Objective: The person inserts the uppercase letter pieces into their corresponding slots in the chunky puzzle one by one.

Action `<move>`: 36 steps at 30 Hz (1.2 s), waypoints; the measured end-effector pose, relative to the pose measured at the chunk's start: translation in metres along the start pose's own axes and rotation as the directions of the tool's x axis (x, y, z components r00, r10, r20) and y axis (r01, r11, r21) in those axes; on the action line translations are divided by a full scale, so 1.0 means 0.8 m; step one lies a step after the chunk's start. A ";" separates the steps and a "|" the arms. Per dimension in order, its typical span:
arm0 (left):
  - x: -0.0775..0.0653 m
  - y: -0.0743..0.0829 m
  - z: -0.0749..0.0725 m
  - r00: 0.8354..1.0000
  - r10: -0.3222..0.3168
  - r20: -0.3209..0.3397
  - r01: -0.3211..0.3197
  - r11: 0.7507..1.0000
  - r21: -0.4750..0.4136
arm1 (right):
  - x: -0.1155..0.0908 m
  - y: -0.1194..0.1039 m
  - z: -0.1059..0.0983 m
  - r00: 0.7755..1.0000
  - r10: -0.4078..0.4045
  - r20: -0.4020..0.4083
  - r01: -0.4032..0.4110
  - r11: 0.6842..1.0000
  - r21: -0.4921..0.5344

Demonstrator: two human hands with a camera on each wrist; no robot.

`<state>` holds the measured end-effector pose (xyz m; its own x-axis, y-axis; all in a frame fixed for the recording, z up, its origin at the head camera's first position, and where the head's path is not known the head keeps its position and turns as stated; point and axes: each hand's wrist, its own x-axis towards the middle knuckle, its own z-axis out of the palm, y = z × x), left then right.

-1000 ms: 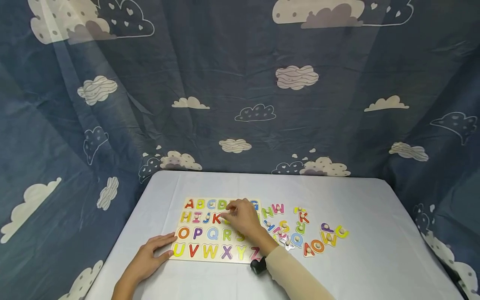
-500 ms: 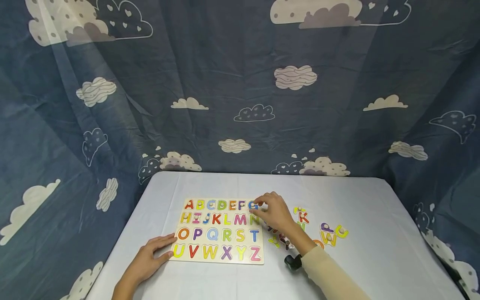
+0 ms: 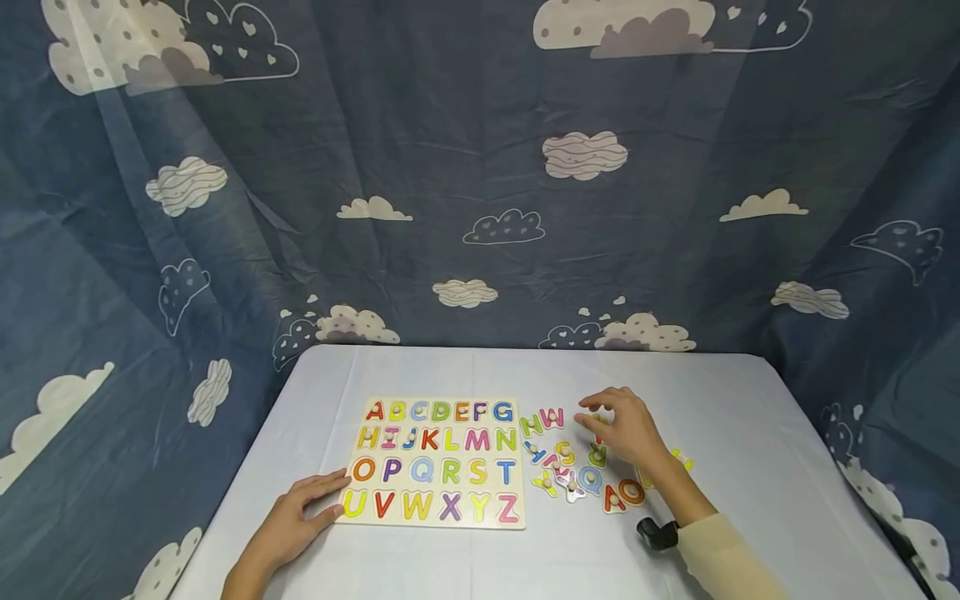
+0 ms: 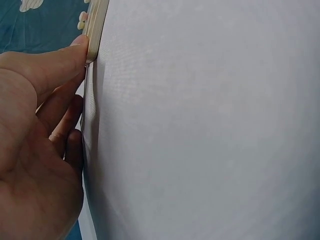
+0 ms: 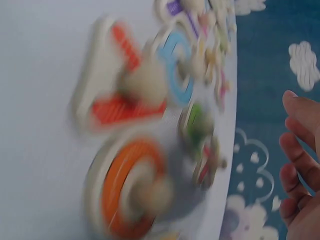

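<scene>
Left side of frame: left hand (image 3: 296, 512) at the lower-left corner of the alphabet puzzle board (image 3: 438, 526), fingers touching its left edge, not wrapped round it. Board lies flat on the white desk (image 3: 420, 571), lower centre of frame, long axis left-right. Knobbed letters sit in the top row and at H, I, J; G's knob too small to confirm.

Just right of the board: loose knobbed letters, scattered at mixed angles. Pink W or M (image 3: 552, 417) at the top of the scatter, blue Q (image 3: 590, 479) lower, red A (image 3: 614, 500) and orange O (image 3: 632, 492) side by side at its lower right.

Right hand (image 3: 622, 429) at the scatter's upper right, thumb and fingers parted, nothing between them; it partly hides the pieces beneath. Right wrist view is blurred, but A and O look clear of the fingers.

Key relation: loose letters lie between board and right hand and partly under it, so right hand is far nearer; left hand is across the board. Any carry to the board would probably run leftward in frame.
</scene>
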<state>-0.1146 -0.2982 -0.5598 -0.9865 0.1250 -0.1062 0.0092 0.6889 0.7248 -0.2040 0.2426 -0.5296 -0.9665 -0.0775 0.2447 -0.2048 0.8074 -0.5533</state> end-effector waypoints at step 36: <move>-0.001 -0.005 0.002 1.000 0.011 -0.007 -0.011 1.000 -0.014 | -0.024 0.064 -0.007 0.989 0.097 0.108 -0.094 0.995 -0.035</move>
<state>-0.1137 -0.3000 -0.5639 -0.9875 0.1273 -0.0933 0.0179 0.6775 0.7353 -0.1949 0.2885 -0.5578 -0.9929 -0.0618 0.1021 -0.1078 0.8312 -0.5454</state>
